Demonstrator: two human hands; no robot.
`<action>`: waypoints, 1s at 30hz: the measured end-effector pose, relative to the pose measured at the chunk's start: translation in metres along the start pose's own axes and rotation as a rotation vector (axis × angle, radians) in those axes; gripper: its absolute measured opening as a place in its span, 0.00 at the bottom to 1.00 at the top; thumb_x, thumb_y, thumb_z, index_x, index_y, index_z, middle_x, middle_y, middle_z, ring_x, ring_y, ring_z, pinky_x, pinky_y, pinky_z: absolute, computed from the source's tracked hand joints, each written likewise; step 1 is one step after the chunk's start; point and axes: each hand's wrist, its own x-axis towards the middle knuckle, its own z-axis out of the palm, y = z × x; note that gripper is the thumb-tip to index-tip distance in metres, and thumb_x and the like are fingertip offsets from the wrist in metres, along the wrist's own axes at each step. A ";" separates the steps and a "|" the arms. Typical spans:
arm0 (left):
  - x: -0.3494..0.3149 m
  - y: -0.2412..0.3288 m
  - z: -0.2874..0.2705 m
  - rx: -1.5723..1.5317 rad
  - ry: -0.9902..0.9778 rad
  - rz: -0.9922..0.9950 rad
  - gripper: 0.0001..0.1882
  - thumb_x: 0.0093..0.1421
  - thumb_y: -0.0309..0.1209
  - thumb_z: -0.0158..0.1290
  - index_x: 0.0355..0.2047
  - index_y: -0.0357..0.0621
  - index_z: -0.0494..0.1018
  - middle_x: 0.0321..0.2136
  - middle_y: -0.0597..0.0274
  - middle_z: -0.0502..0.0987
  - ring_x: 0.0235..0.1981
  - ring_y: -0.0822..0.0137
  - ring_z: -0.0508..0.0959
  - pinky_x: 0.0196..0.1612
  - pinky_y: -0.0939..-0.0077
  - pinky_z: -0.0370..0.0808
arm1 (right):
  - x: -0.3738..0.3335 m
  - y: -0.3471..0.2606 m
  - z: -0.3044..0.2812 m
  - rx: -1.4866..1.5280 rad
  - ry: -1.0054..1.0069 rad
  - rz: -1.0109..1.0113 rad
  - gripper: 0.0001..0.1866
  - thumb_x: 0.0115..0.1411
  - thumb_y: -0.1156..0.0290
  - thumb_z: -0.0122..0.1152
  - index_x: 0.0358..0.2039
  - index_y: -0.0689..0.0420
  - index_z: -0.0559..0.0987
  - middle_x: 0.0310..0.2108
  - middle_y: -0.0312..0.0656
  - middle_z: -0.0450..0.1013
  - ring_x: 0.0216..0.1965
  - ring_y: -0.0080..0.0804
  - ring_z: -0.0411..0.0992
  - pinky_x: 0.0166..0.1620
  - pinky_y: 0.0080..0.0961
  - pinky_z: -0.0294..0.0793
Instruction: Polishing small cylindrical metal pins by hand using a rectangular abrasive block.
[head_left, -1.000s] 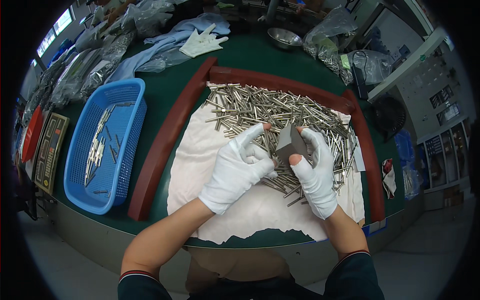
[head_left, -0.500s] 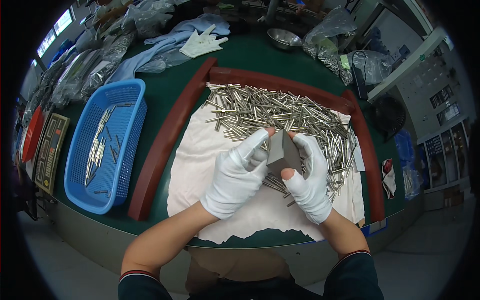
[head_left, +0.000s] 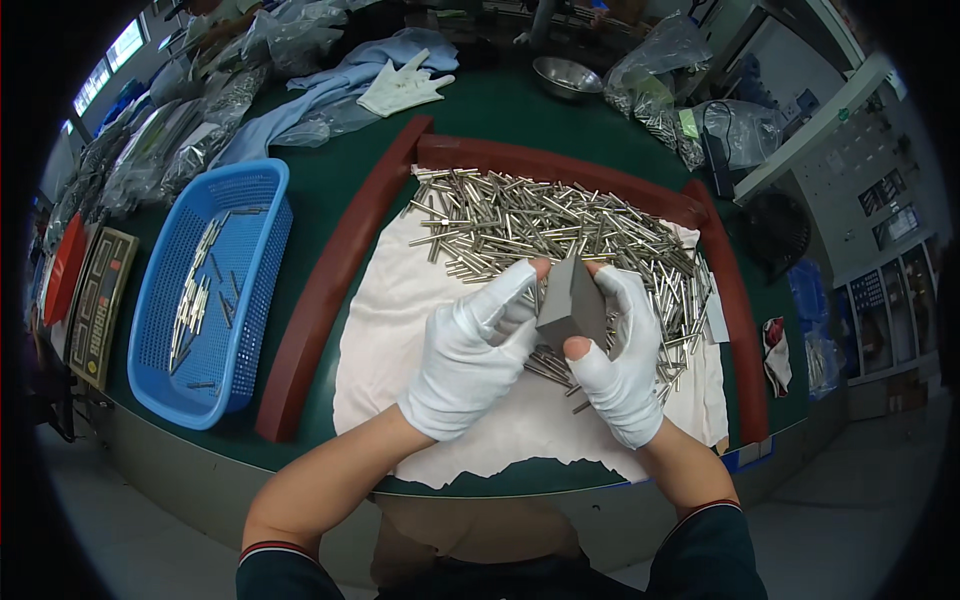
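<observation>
A dark grey rectangular block (head_left: 574,306) is held up over the pale cloth (head_left: 390,320). My right hand (head_left: 625,365), in a white glove with bare fingertips, grips it from the right, thumb on the near side and fingers at the far edge. Close against the block's left side is my left hand (head_left: 470,350), gloved the same way, with curled fingers and the index fingertip near the top. Whatever lies between its thumb and fingers is hidden. Beyond both hands spreads a heap of thin metal pins (head_left: 545,215), some showing under the block.
A dark red wooden frame (head_left: 330,290) borders the cloth on three sides. To the left stands a blue plastic basket (head_left: 262,300) with several pins inside. Farther back are a white glove (head_left: 405,88), a metal bowl (head_left: 568,78) and plastic bags of parts (head_left: 655,75).
The grey block has turned slightly in my right hand and shifted a little to the right. My left hand has barely moved.
</observation>
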 end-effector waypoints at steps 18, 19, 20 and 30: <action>0.006 0.013 0.001 -0.284 0.007 -0.322 0.28 0.53 0.16 0.51 0.56 0.39 0.64 0.25 0.67 0.74 0.25 0.81 0.74 0.30 0.87 0.72 | 0.006 0.002 -0.003 0.056 0.040 0.191 0.33 0.45 0.55 0.68 0.44 0.66 0.70 0.38 0.45 0.67 0.39 0.33 0.67 0.43 0.27 0.67; 0.006 0.013 0.001 -0.284 0.006 -0.321 0.28 0.53 0.16 0.51 0.56 0.39 0.64 0.25 0.67 0.74 0.25 0.81 0.74 0.30 0.87 0.72 | 0.005 0.002 -0.002 0.056 0.040 0.191 0.33 0.45 0.55 0.68 0.44 0.66 0.70 0.38 0.45 0.67 0.39 0.33 0.67 0.43 0.27 0.67; 0.006 0.011 0.001 -0.270 0.003 -0.333 0.28 0.53 0.15 0.51 0.56 0.40 0.64 0.25 0.68 0.74 0.25 0.81 0.73 0.30 0.87 0.72 | 0.004 0.002 -0.002 0.025 0.026 0.158 0.33 0.45 0.55 0.68 0.44 0.65 0.70 0.38 0.45 0.67 0.39 0.34 0.67 0.44 0.28 0.67; 0.006 0.004 -0.001 -0.020 -0.067 -0.161 0.28 0.51 0.14 0.49 0.54 0.48 0.69 0.22 0.69 0.73 0.22 0.82 0.70 0.30 0.86 0.71 | 0.010 0.002 -0.012 -0.071 -0.079 0.076 0.34 0.41 0.56 0.70 0.44 0.65 0.70 0.38 0.47 0.66 0.41 0.38 0.66 0.46 0.30 0.66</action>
